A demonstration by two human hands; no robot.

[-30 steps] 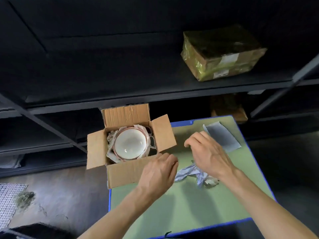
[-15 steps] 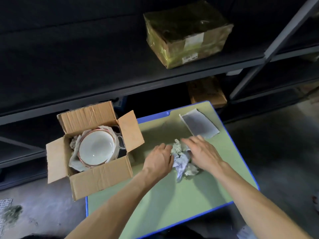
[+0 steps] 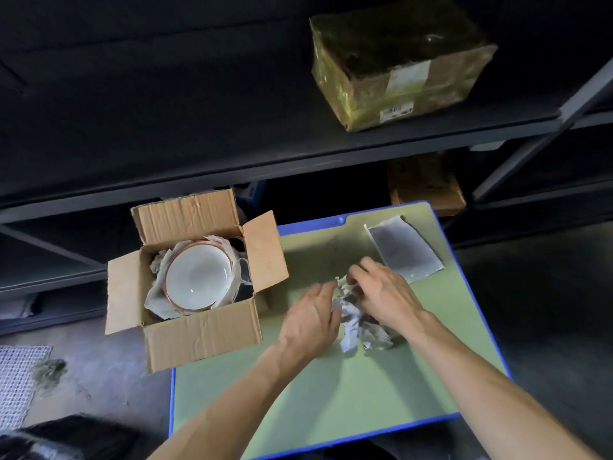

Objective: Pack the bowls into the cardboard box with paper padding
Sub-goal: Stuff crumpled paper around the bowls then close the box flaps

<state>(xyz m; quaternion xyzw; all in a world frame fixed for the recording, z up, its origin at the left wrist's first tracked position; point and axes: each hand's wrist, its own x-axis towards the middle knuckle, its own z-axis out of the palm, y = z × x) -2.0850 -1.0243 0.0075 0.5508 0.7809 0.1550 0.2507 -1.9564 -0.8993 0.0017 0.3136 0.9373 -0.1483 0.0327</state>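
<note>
No legible text, only a barcode label (image 3: 396, 111) on the taped box (image 3: 398, 71) (print too small)

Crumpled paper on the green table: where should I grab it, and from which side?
Grab the crumpled paper around its bulging middle, from above, one hand each side. It is a loose, lumpy wad lying on the green table, so a thin edge would probably just unfold. The left hand and right hand flank it like that.
</note>
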